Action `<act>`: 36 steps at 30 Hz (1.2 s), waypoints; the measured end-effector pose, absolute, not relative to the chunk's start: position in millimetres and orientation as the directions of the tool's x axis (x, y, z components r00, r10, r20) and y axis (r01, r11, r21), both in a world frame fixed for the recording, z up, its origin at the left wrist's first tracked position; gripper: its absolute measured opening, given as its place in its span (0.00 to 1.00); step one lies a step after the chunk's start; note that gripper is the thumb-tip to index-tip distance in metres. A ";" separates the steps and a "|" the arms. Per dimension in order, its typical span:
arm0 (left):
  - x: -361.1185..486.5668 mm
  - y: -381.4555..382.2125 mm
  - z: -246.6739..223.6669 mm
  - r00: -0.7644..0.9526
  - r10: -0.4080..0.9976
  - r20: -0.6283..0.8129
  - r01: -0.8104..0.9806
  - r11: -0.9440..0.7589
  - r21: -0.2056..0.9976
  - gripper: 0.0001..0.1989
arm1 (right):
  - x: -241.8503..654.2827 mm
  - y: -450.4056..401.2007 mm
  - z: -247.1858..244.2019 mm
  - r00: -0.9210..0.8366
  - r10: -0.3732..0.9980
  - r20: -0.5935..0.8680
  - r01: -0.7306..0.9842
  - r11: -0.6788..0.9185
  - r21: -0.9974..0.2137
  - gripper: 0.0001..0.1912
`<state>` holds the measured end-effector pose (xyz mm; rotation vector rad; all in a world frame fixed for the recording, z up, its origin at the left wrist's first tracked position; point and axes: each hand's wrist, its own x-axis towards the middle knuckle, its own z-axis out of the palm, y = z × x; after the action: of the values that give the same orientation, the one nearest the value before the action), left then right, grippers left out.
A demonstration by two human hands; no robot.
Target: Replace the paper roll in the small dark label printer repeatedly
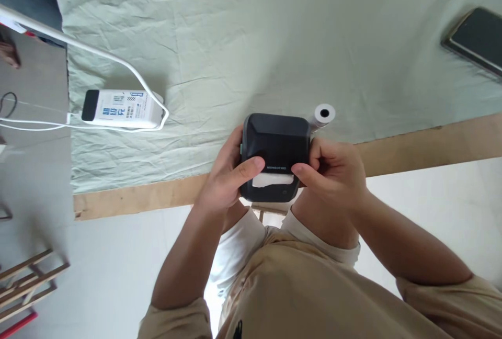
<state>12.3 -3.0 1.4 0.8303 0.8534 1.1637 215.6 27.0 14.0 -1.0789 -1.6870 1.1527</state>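
Observation:
Between my two hands is a black portable label printer (276, 137), held over the front edge of the table. A strip of white paper (271, 179) shows in the slot near its lower end. My left hand (229, 174) wraps round its left side, the thumb lying on the lid. At the right side my right hand (333, 169) grips it, thumb tip at the corner of the slot and the other fingers curled against the edge. Just behind the printer's upper right corner, a white paper roll (323, 115) with a dark core lies on the cloth.
A pale green cloth (235, 41) covers the table, whose wooden edge (137, 198) runs along the front. On the left lies a white power strip (125, 109) with a cable. A dark phone-like device (478, 41) rests at far right. A wooden rack (31, 281) stands on the floor.

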 end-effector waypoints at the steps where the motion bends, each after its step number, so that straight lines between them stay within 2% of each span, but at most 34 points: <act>1: 11.8 -3.8 0.9 0.186 0.973 -0.138 -0.428 0.206 0.880 0.23 | 215.4 26.6 14.1 -0.305 0.942 0.140 0.211 0.210 -0.955 0.24; 6: 9.4 -3.2 -0.1 0.194 0.964 -0.183 -0.437 0.252 0.863 0.25 | 215.3 28.3 14.5 -0.292 0.940 0.177 0.187 0.237 -0.953 0.24; 13: 14.4 1.0 5.6 0.180 0.954 -0.241 -0.424 0.296 0.856 0.22 | 215.3 31.8 12.0 -0.294 0.942 0.164 0.140 0.212 -0.967 0.26; 22: 23.8 0.3 3.3 0.170 0.972 -0.165 -0.488 0.229 0.842 0.18 | 218.0 34.7 0.9 -0.263 0.932 0.248 0.129 0.288 -0.949 0.28; 26: 25.5 2.2 -1.4 0.151 0.982 -0.117 -0.496 0.178 0.850 0.16 | 217.5 35.3 0.0 -0.273 0.932 0.240 0.172 0.293 -0.940 0.29; 32: 25.9 2.5 2.1 0.097 0.987 -0.131 -0.452 0.161 0.877 0.13 | 217.9 37.2 1.6 -0.334 0.913 0.234 0.217 0.316 -0.924 0.26; 36: 29.2 3.8 -0.3 0.065 0.991 -0.117 -0.438 0.134 0.889 0.14 | 219.8 37.5 -1.4 -0.352 0.902 0.251 0.209 0.338 -0.918 0.29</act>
<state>29.2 3.8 -0.3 0.7970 0.9018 1.2713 219.8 37.5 -1.4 -0.9886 -1.7776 1.0580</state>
